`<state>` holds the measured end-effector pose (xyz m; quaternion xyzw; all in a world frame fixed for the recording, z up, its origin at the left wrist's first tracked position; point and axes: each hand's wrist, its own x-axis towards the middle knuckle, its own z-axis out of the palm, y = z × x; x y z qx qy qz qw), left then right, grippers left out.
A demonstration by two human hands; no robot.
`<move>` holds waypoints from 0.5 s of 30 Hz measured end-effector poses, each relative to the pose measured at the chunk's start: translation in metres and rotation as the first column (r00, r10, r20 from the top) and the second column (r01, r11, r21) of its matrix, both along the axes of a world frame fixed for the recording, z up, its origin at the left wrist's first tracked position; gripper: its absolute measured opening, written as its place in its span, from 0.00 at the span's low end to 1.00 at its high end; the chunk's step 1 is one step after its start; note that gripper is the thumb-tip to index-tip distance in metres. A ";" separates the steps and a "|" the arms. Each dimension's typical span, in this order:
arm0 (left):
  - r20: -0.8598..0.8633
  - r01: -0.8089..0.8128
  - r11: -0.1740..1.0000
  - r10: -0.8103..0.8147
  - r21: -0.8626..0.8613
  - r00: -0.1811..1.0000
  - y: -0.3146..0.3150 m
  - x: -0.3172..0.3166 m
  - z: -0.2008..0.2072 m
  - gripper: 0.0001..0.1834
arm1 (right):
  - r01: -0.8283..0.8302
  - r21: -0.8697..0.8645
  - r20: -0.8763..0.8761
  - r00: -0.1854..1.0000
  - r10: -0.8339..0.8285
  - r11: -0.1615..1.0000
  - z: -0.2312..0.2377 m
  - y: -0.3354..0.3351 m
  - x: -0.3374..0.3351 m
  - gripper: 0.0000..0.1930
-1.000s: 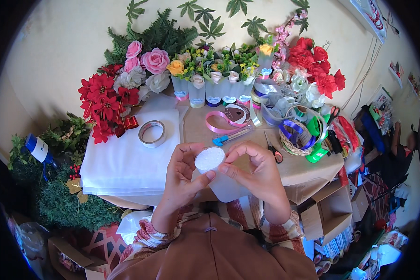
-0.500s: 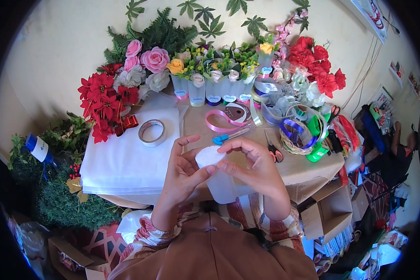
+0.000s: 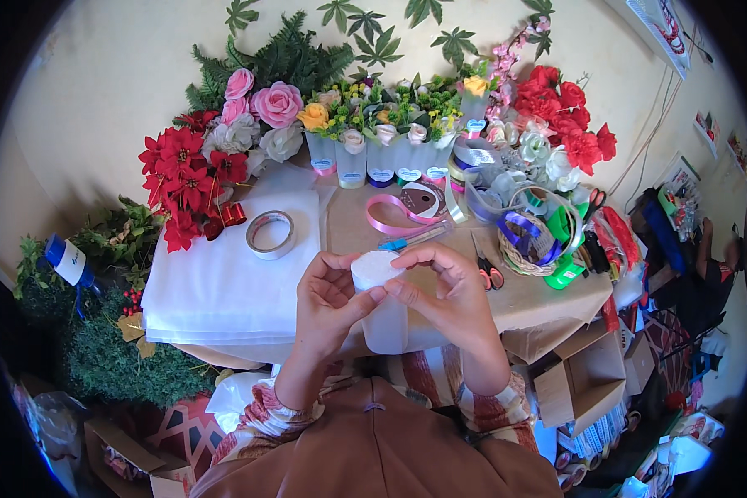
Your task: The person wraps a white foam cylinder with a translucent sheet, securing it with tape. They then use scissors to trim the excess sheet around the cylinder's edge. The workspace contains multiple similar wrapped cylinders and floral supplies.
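Both my hands hold a white foam disc (image 3: pixel 375 270) at the upper end of a frosted translucent tube-shaped container (image 3: pixel 385 328), in front of the table's near edge. My left hand (image 3: pixel 330 292) is closed on its left side, thumb on the near rim. From the right, my right hand (image 3: pixel 450 297) pinches the rim with thumb and forefinger. The tube hangs nearly upright below my fingers. Just beyond it lies a blue-handled cutter (image 3: pixel 413 236). Scissors with orange and black handles (image 3: pixel 488 270) lie past my right hand.
Left on the table, a tape roll (image 3: pixel 270 235) rests on white translucent sheets (image 3: pixel 224 286). Several small flower-filled frosted vases (image 3: pixel 382 158) line the back. A pink ribbon (image 3: pixel 382 217) lies mid-table. A wicker basket (image 3: pixel 527 249) stands right; an open cardboard box (image 3: pixel 585 378) sits below.
The tube has swung from leaning right to nearly upright. My left fingers, raised before, have come down onto the foam disc's edge.
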<state>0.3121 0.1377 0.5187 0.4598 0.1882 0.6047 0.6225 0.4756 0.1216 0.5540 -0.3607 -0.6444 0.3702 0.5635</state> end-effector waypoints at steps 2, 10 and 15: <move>0.035 0.022 1.000 -0.022 -0.012 0.999 0.002 0.001 -0.003 0.21 | 0.014 0.002 0.016 1.000 -0.014 1.000 0.001 -0.001 0.000 0.10; 0.124 0.049 0.997 -0.041 -0.067 0.991 0.006 0.005 -0.009 0.17 | 0.032 -0.033 0.023 0.999 -0.031 0.999 0.001 -0.006 -0.002 0.09; 0.158 0.081 0.990 -0.063 -0.112 0.985 0.008 0.006 -0.014 0.16 | 0.069 -0.038 0.077 0.995 -0.066 0.997 0.005 -0.010 -0.002 0.11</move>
